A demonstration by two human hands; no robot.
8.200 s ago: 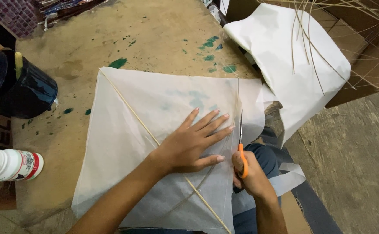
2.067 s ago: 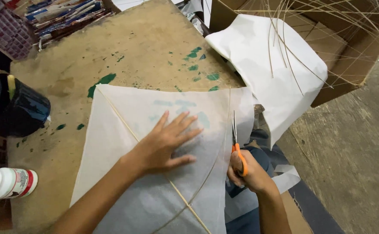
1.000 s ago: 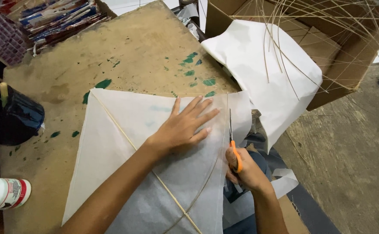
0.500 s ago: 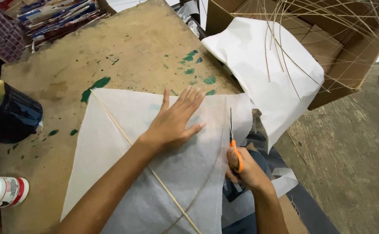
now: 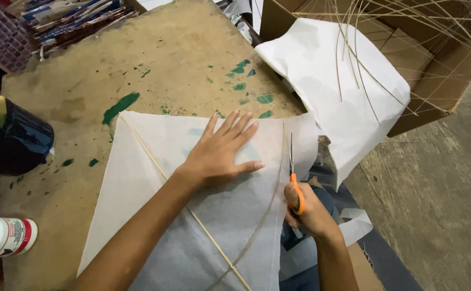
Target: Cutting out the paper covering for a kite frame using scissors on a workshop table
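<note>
- My right hand (image 5: 306,207) sits nearest me, low and just off the table edge, fist clenched round the orange handles of the scissors (image 5: 293,170). Wrist is straight, forearm comes up from the bottom of the view, blades point away from me.
- Scissors sit in the right margin of the paper sheet (image 5: 192,210), blades near closed and lined up w/ the thin curved stick (image 5: 268,215) just to their left. I judge they're held that way so the cut runs alongside the stick, not across it.
- A loose strip of paper (image 5: 354,226) hangs off to the right of that hand, over my lap.
- My left hand (image 5: 222,153) lies flat on the sheet, palm down, fingers spread and pointing away, grasping nothing. Arm crosses the sheet diagonally from bottom left. Looks like it pins the thin paper so it stays taut beside the blades.
- A straight stick (image 5: 154,161) runs diagonally under that arm; sheet lies spread on the paint-stained table (image 5: 165,59).
- Left side: white bottle (image 5: 4,237) w/ red band, then a dark pot (image 5: 9,137) further up.
- Farther right: more white paper (image 5: 332,81) draped off a cardboard box (image 5: 435,70), w/ thin sticks above it.
- Far left corner: a stack of coloured items, too small to tell.
</note>
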